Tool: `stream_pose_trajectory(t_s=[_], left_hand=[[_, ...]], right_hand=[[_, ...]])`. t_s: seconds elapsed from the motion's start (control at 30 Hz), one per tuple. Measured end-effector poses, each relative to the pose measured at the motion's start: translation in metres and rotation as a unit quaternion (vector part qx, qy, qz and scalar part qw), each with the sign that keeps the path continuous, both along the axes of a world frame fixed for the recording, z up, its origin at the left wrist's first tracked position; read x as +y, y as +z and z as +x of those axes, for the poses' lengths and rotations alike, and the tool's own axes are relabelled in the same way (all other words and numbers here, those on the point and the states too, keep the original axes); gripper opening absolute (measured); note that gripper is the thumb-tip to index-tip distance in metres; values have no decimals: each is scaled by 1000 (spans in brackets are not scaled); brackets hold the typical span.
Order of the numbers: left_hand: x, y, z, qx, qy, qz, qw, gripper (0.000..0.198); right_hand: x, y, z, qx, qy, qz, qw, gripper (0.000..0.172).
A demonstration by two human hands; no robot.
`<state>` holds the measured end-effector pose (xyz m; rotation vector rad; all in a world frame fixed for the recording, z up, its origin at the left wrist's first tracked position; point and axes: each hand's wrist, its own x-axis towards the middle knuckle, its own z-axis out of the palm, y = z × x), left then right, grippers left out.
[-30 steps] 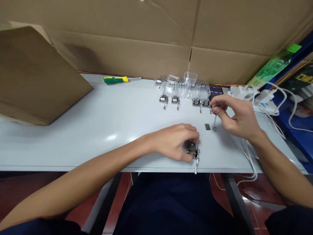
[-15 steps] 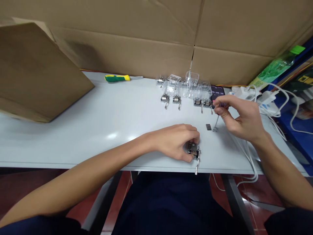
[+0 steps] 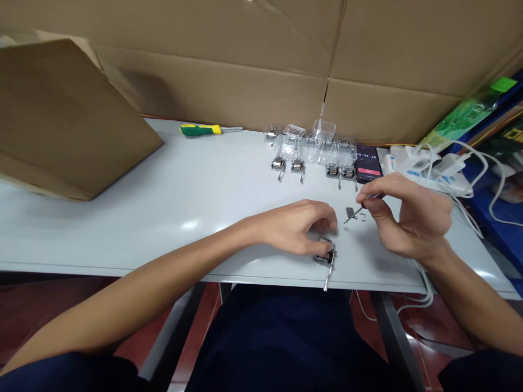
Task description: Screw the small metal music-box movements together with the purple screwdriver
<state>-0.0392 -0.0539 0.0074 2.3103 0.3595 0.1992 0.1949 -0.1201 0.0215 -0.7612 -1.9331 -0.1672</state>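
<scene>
At left hand [image 3: 300, 226]: 1 crank mechanism [image 3: 324, 257]. In right hand [image 3: 412, 223]: 1 screwdriver [image 3: 353, 214]. Beyond hands: 4 front-row mechanisms [image 3: 278, 164], 1 green-yellow screwdriver [image 3: 201, 130], 1 phone [image 3: 368, 158].

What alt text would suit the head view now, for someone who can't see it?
A person's left hand touches a crank mechanism with its thumb while the right hand holds a thin screwdriver over a white table. Farther back are similar mechanisms, clear boxes, a phone showing a timer, and a green-yellow screwdriver.

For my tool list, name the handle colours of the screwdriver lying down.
The handle is green and yellow; see the head view.
</scene>
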Motion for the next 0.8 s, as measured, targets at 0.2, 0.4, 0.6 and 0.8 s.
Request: stream_pose_trajectory(t_s=[0.2, 0.4, 0.6, 0.8], left_hand=[[-8, -17, 10, -34, 42, 122, 991, 32], [-11, -21, 15, -63, 35, 95, 993, 18], [-9, -18, 12, -102, 46, 41, 993, 17], [-9, -14, 12, -120, 48, 23, 991, 19]], right_hand=[[-8, 1, -6, 19, 30, 2, 999, 42], [-12, 2, -5, 43, 46, 5, 998, 44], [-10, 1, -5, 52, 41, 6, 998, 47], [-4, 3, -9, 123, 71, 39, 989, 41]])
